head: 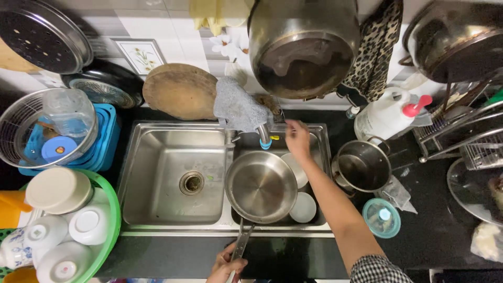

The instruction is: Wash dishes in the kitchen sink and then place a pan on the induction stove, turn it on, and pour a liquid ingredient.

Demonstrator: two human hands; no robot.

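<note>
Left hand [227,267] gripping frying pan [260,186] over white bowls [303,207] in sink [173,137]; right hand [297,137] pinching near faucet [263,135]; black surface [435,220] around sink.

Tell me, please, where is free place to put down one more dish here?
The left sink basin is bare around its drain. The right basin is crowded: a steel pan, held by the left hand, covers white dishes. The green basket is full.

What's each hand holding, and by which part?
The left hand has its grip on the end of the handle of the steel pan over the right sink basin. The right hand reaches toward the tap; whether it holds anything cannot be told.
</note>
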